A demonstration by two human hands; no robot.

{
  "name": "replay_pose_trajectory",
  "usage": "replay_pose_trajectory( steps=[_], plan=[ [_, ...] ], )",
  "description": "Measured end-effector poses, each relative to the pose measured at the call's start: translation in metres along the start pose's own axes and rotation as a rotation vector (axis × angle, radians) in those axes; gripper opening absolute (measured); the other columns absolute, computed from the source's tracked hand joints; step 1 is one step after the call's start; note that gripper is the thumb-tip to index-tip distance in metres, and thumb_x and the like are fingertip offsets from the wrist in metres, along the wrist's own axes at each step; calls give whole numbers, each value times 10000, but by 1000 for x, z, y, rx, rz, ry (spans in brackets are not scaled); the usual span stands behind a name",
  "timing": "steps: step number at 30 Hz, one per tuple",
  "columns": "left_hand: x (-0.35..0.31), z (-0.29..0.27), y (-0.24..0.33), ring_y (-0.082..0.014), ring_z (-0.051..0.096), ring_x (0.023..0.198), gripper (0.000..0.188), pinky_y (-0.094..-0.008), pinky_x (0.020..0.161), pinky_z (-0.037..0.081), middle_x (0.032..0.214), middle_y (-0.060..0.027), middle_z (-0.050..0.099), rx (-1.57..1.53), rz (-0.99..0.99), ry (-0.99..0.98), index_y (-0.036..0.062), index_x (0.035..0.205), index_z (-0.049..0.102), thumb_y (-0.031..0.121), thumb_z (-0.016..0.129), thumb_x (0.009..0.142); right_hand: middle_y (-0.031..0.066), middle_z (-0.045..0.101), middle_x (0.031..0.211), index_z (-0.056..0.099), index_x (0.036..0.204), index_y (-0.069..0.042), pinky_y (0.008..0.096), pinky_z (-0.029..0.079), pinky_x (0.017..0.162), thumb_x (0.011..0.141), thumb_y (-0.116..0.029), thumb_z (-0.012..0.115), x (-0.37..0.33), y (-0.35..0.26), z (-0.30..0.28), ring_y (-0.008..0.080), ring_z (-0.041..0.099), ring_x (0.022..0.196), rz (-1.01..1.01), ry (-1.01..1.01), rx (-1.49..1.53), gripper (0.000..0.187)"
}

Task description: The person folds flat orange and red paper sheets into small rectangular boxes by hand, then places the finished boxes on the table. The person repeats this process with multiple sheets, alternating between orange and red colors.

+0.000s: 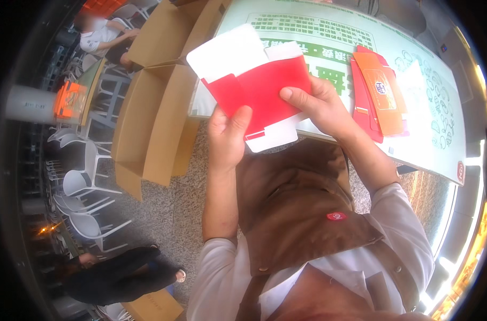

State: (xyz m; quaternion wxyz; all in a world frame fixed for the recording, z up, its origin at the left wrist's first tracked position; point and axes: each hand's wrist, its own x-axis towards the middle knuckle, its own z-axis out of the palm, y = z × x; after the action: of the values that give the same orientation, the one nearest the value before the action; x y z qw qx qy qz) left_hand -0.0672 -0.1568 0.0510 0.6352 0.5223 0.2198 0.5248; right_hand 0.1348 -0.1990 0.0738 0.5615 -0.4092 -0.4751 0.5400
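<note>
Between my two hands is a red paper carton [265, 88] with white inner flaps, held up over the near edge of the table. One large white flap stands out at its upper left, and smaller ones show at its top right and bottom. My left hand [230, 131] grips the lower left corner, thumb on the red face. On the right side my right hand [318, 104] pinches the carton with its thumb in front; the fingers behind are hidden. To the right of that hand, a small stack of flat red cartons with an orange one [381, 93] on top lies on the table.
The printed white and green table [436, 144] stretches ahead and right. Large open cardboard boxes [142, 123] stand at its left. White chairs [85, 176] fill the left side. One person [101, 35] sits at the far left; another in dark clothes [120, 273] is at the lower left.
</note>
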Motion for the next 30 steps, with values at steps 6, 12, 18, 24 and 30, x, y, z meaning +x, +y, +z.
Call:
replay_pose_trajectory(
  steps=[6, 12, 18, 24, 30],
  plan=[
    [5, -8, -2, -134, 615, 1060, 306, -291, 940, 490, 1184, -80, 666, 259, 3, 30, -29, 1276, 584, 167, 551, 1043, 36, 729, 1007, 688, 1177, -11, 256, 530, 812, 1003, -231, 623, 3, 4, -7, 95, 654, 918, -21, 35, -15, 288],
    [29, 0, -1, -151, 607, 1073, 309, -305, 959, 483, 1196, -92, 651, 306, 59, 183, -25, 1284, 561, 173, 535, 1049, 66, 720, 975, 660, 1144, 15, 266, 523, 771, 1012, -235, 604, 36, 11, -16, 102, 643, 863, -117, 30, -458, 289],
    [73, -28, 0, -205, 543, 1216, 496, -347, 1047, 440, 1346, -158, 560, 312, 124, 181, -26, 1397, 435, 262, 586, 1023, 89, 701, 981, 598, 1195, 14, 295, 527, 783, 1017, -240, 586, 89, -8, -2, 127, 644, 891, -245, -38, -336, 311],
    [77, -17, 8, -249, 524, 1258, 731, -375, 1050, 444, 1378, -181, 507, 370, 310, 191, -44, 1497, 233, 133, 685, 951, 119, 648, 1184, 470, 1394, -13, 323, 491, 942, 1033, -231, 548, 110, -8, 19, 186, 618, 1089, -369, -110, -258, 429],
    [68, -3, 26, -227, 526, 1241, 686, -373, 1056, 444, 1377, -168, 492, 421, 318, 169, -35, 1499, 256, 48, 645, 940, 161, 596, 1286, 322, 1528, -63, 350, 456, 1015, 1042, -281, 522, 104, -8, 18, 235, 581, 1184, -495, -95, -261, 568]
  ],
)
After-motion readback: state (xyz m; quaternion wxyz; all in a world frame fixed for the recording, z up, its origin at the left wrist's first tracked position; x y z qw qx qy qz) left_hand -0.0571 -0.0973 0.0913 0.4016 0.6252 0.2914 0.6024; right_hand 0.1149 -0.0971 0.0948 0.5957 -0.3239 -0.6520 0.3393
